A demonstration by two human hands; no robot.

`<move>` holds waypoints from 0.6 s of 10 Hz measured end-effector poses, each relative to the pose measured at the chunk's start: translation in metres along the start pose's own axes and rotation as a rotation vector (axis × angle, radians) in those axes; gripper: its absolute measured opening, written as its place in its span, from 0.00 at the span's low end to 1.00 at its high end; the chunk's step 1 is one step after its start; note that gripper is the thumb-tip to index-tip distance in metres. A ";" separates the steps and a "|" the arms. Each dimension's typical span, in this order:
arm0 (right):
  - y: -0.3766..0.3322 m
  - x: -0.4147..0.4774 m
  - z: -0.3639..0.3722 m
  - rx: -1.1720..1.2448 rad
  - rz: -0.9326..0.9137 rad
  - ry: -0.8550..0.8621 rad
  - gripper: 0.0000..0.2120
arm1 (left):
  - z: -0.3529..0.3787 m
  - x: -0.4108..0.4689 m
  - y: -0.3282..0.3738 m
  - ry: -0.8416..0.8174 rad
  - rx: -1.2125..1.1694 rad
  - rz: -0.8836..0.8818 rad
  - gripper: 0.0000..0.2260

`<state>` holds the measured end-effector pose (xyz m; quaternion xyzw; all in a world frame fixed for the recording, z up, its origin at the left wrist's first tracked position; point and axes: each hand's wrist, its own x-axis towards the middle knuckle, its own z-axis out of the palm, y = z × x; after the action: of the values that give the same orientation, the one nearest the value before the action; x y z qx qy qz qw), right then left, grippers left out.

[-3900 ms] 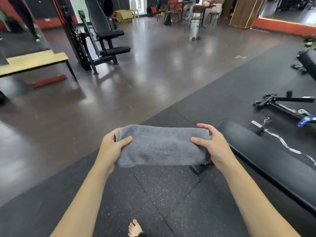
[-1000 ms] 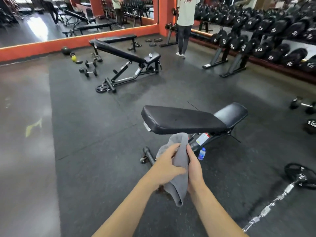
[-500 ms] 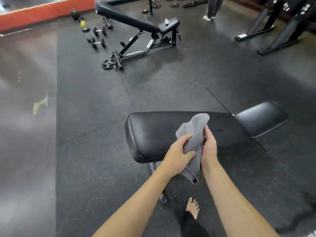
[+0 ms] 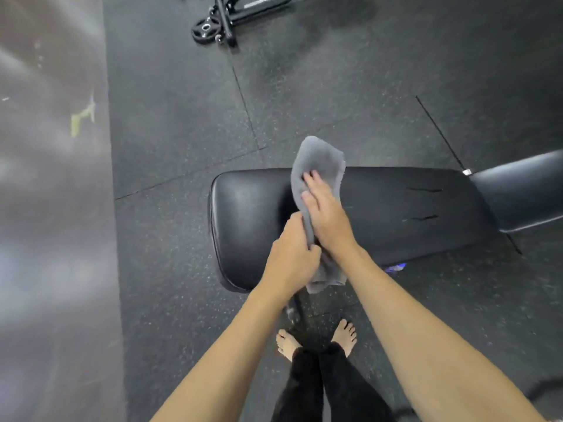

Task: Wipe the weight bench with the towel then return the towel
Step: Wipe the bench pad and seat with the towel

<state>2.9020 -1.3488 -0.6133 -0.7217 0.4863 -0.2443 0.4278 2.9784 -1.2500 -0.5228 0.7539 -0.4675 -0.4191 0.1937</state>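
The black padded weight bench (image 4: 396, 208) lies across the view just in front of me, with its smaller seat pad (image 4: 524, 190) at the right. A grey towel (image 4: 323, 159) hangs over the bench's long pad, its far end sticking up past the far edge. My right hand (image 4: 326, 217) lies flat on the towel with fingers spread. My left hand (image 4: 292, 257) grips the towel's near part at the bench's near edge.
My bare feet (image 4: 316, 339) stand on the black rubber floor close to the bench. Another bench's base with a weight plate (image 4: 207, 28) lies at the top. A shiny grey floor strip (image 4: 51, 208) runs down the left side.
I have stepped up to the bench and look straight down on it. The towel, held bunched in both hands above the pad, is now spread over the pad under my right hand.
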 end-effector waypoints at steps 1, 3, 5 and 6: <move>0.001 -0.008 0.057 -0.321 0.082 -0.076 0.28 | -0.045 0.019 -0.041 0.283 0.402 0.051 0.11; -0.002 -0.016 0.058 -0.367 0.049 -0.053 0.31 | -0.078 0.040 -0.084 0.451 0.293 0.158 0.19; -0.070 -0.020 0.101 -0.292 -0.193 -0.119 0.28 | -0.075 0.047 -0.091 0.524 0.111 0.181 0.24; -0.070 -0.015 0.105 -0.337 -0.195 -0.112 0.26 | -0.077 0.052 -0.091 0.545 0.087 0.158 0.27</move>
<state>3.0105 -1.2838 -0.6064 -0.8391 0.4238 -0.1591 0.3015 3.1011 -1.2585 -0.5643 0.8075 -0.4731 -0.1642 0.3118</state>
